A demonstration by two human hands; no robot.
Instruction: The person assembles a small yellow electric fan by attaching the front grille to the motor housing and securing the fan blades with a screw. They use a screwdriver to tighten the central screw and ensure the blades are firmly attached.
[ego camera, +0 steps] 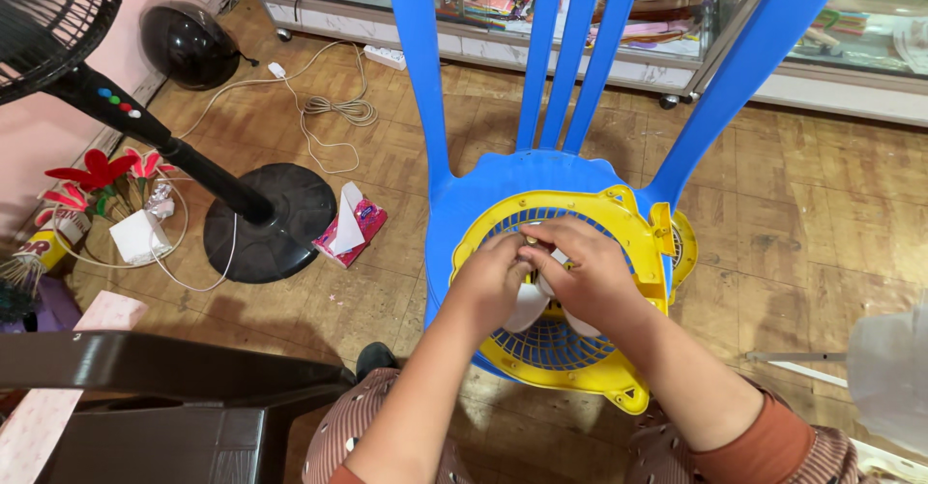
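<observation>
We look down on a wooden floor (831, 213) where a blue plastic chair (454, 204) stands in front of us, its slatted back rising toward a glass display case (735, 29). On the chair's seat lies a yellow fan housing (619, 218) with a blue grille (556, 349), flat and face up, filling most of the seat; a latch-like tab sticks out at its right edge. Off to our left stands a black pedestal fan (256, 218), with a pink tissue pack (350, 225) leaning just beside its round base and some red artificial flowers (97, 175) near the wall (a white cable loops across the floor behind them). Both our hands meet over the middle of the housing, so we judge the work in hand to be at the hub, where pale translucent blades (527, 310) show under our palms. Our left hand (488, 281) arches over the centre with fingers curled down, and our right hand (585, 276) crosses in from the right, its fingers bent and pinching at something small and dark at the hub; we cannot tell just what they grip, since the knuckles hide it. Both forearms reach forward and slightly inward. We judge that any next move there calls for a steady, fine fingertip grip while the other hand braces the blades.
</observation>
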